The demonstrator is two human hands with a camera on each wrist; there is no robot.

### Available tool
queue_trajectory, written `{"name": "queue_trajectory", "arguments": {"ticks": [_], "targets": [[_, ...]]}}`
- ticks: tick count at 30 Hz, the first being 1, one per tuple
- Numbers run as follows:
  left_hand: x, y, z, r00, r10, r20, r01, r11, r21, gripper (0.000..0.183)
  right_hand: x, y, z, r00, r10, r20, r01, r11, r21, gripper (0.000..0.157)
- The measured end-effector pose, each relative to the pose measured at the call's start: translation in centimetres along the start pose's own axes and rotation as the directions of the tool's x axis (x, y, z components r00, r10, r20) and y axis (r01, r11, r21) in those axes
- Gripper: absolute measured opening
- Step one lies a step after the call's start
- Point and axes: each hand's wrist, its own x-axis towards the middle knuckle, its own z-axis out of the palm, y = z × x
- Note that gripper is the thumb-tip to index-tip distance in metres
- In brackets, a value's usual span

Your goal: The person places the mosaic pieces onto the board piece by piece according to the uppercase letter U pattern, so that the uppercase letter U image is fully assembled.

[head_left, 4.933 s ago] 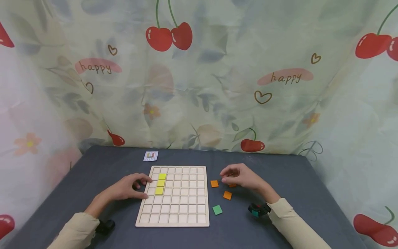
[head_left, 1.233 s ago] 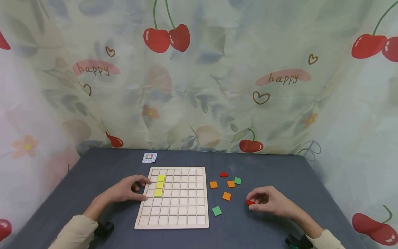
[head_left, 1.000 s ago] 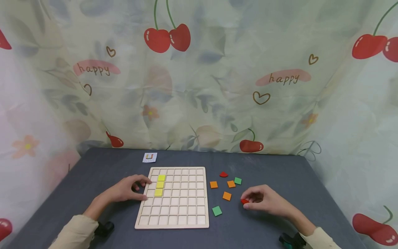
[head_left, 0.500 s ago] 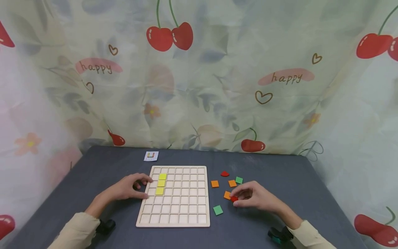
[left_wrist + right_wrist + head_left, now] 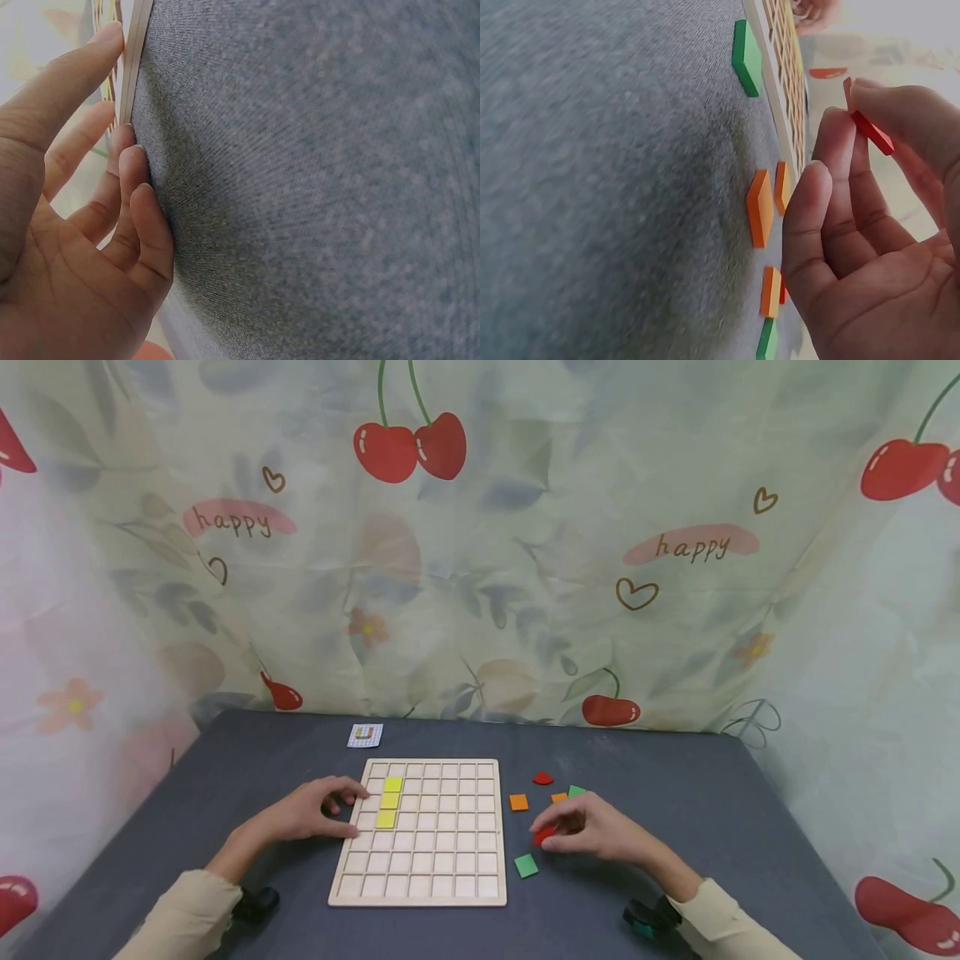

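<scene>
While the left hand [image 5: 311, 810] lies spread against the board [image 5: 446, 843], I fear the right hand [image 5: 600, 832], pinching a red piece [image 5: 874, 135] shallowly, could let it slip.

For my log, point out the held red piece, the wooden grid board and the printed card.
Red piece [image 5: 874, 133]: right wrist view, on its exposed portion.
Wooden grid board [image 5: 423, 842]: head view, on a bare cell.
Printed card [image 5: 365, 736]: head view, on its middle.
</scene>
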Motion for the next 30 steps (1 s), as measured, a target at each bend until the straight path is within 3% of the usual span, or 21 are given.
{"name": "queue_trajectory", "arguments": {"ticks": [12, 23, 30], "targets": [[0.1, -0.3, 0.1, 1.000, 0.008, -0.003, -0.008, 1.000, 0.011, 0.054, 2.5, -0.7, 1.0, 0.998, 0.061, -0.018, -0.060, 0.998, 0.004, 0.023], [0.0, -0.2, 0.1, 1.000, 0.000, -0.006, 0.000, 1.000, 0.005, 0.054, 5.3, -1.3, 2.0, 0.995, -0.094, 0.033, 0.094, 0.996, 0.005, 0.021], [0.0, -0.3, 0.1, 1.000, -0.001, -0.005, 0.001, 1.000, 0.009, 0.054, 7.3, -1.8, 2.9, 0.993, -0.097, 0.072, 0.090, 0.991, 0.094, 0.019]]}}
